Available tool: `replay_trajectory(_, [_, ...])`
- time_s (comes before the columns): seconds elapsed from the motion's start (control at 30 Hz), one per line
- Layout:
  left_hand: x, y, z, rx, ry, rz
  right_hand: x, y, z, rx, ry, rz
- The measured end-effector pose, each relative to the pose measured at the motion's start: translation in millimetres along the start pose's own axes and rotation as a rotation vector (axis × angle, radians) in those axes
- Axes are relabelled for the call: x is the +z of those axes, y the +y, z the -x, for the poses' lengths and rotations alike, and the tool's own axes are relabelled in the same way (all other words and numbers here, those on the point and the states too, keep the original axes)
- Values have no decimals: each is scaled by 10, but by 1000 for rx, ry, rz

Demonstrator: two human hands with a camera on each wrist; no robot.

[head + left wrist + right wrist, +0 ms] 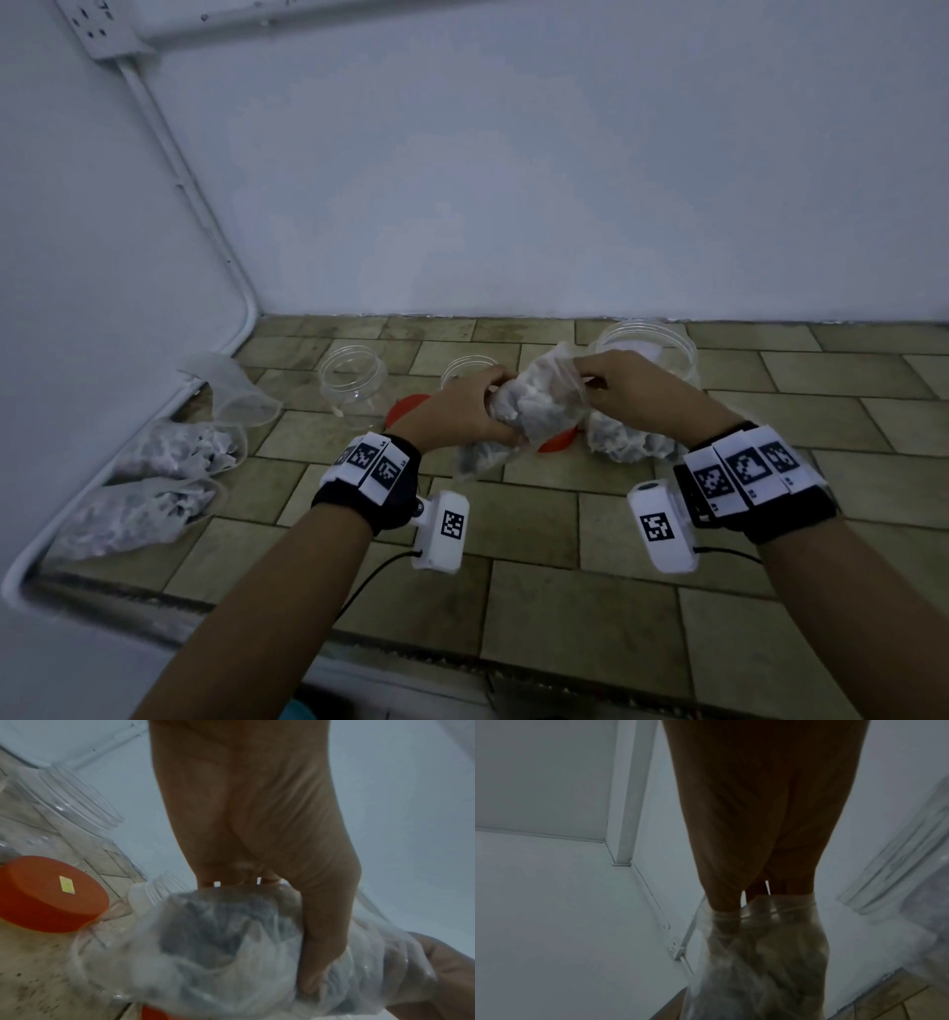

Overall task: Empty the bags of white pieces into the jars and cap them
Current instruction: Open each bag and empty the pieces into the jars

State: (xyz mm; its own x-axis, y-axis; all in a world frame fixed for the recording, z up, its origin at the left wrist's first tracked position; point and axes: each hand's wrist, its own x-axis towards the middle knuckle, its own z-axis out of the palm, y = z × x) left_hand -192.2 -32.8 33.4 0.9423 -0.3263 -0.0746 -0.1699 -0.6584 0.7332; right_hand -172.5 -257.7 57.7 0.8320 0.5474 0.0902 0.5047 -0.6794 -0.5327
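Observation:
A clear plastic bag of white pieces (pixel 539 406) is held above the tiled counter between both hands. My left hand (pixel 470 406) grips its lower body, fingers curled round it (pixel 321 943). My right hand (pixel 611 383) pinches the bag's top edge (pixel 762 908). Behind stand open clear jars: a left jar (pixel 352 383), a middle jar (pixel 464 372) partly hidden by my left hand, and a wide right jar (pixel 649 347). Orange caps (pixel 405 406) (pixel 49 894) lie on the counter under the hands. Another full bag (pixel 624 439) lies below my right hand.
More bags of white pieces (pixel 174 452) (pixel 133 514) lie along the left wall, with an empty crumpled bag (pixel 231 385) behind them. The tiled counter (pixel 565 591) meets white walls at the back and left. Its front edge runs below my forearms.

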Motion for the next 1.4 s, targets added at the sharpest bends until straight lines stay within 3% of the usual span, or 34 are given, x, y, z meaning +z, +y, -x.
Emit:
replay_trajectory(0.13, [-49, -39, -30, 8, 26, 118, -1, 41, -52, -4, 1, -19])
replay_trajectory(0.27, [-79, -54, -51, 24, 32, 174, 29, -23, -74, 7, -110, 12])
replay_trajectory(0.47, [-149, -161, -50, 45, 45, 242, 71, -200, -139, -47, -146, -166])
replay_trajectory(0.8, [-267, -359, -24, 59, 90, 383, 275, -260, -274, -34, -72, -209])
replay_trajectory(0.93, [-268, -378, -4, 67, 81, 334, 396, -241, -314, -38, -30, -138])
replay_trajectory(1.23, [-294, -498, 70, 49, 115, 334, 573, -266, -318, -33, -28, -231])
replay_trajectory(1.4, [-216, -513, 98, 66, 103, 314, 493, -359, -346, -36, -34, -86])
